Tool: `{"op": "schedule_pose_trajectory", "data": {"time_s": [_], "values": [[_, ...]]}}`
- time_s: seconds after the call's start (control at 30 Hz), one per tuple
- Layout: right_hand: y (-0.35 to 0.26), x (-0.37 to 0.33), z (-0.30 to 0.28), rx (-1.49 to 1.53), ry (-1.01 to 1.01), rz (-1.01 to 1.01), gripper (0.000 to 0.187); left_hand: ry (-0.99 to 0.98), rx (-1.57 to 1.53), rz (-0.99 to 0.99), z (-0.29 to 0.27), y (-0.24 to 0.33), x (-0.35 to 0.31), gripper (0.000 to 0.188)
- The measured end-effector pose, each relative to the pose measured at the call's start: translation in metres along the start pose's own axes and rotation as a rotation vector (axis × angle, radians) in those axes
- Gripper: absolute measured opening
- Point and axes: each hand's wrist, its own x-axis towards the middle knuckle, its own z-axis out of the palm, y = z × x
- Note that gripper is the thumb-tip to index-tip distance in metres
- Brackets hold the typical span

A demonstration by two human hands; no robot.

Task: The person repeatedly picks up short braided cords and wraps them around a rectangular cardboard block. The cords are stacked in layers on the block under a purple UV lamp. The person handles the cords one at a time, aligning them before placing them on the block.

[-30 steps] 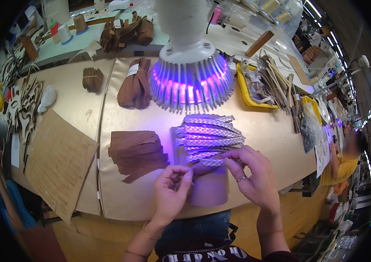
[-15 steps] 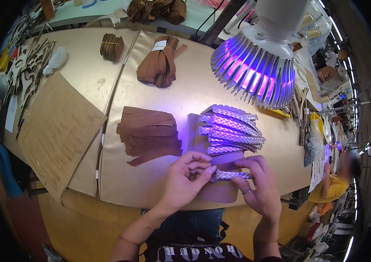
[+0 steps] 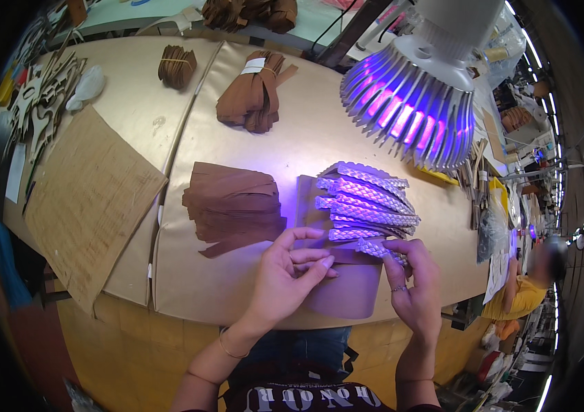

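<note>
My right hand (image 3: pixel 415 285), with a ring on one finger, pinches a short pale braided strip (image 3: pixel 373 248) between thumb and fingers. The strip is tilted just below a row of similar braided strips (image 3: pixel 367 199), which lie side by side on a brown board or sheet (image 3: pixel 343 295) in purple light. My left hand (image 3: pixel 288 275) hovers over the sheet's left edge. Its fingers are loosely curled and apart, and I see nothing in them. Between the hands a darker brown band (image 3: pixel 353 257) lies across the sheet. To the left rests a spread pile of flat brown strips (image 3: pixel 233 206).
A finned lamp (image 3: pixel 412 103) glowing purple hangs above the gold-covered table (image 3: pixel 312 137). Behind are two bundles of brown strips (image 3: pixel 250 96) (image 3: pixel 177 67). A tan rectangular board (image 3: pixel 93 206) lies left. A person in yellow (image 3: pixel 529 292) is at the right.
The braided strip has moved up toward the row, held by my right hand alone. My left hand has let go of its end and the fingers have parted.
</note>
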Motion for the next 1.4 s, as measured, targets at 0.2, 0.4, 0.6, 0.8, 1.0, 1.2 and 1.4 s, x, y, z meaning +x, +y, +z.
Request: {"op": "schedule_pose_trajectory", "data": {"time_s": [0.2,0.4,0.6,0.8,1.0,1.2,1.4], "values": [[-0.008,0.006,0.003,-0.024,-0.162,-0.091,0.012,-0.042,-0.093,-0.068,-0.004,-0.004,0.001,0.040],[-0.008,0.008,0.010,0.309,-0.140,0.136,0.022,-0.058,-0.156,-0.053,-0.006,-0.011,-0.001,0.041],[-0.009,0.010,0.005,0.356,-0.240,0.141,0.028,-0.122,-0.204,-0.032,-0.011,-0.014,0.001,0.041],[-0.016,0.015,0.004,0.378,-0.289,0.230,0.023,-0.119,-0.216,-0.060,-0.010,-0.014,0.001,0.040],[-0.016,0.018,0.006,0.414,-0.264,0.236,0.023,-0.126,-0.218,-0.056,-0.010,-0.013,0.001,0.039],[-0.016,0.018,0.009,0.428,-0.239,0.254,0.025,-0.128,-0.225,-0.054,-0.011,-0.013,0.001,0.036],[-0.016,0.018,0.009,0.448,-0.232,0.261,0.027,-0.116,-0.206,-0.078,-0.010,-0.012,0.001,0.034]]}}
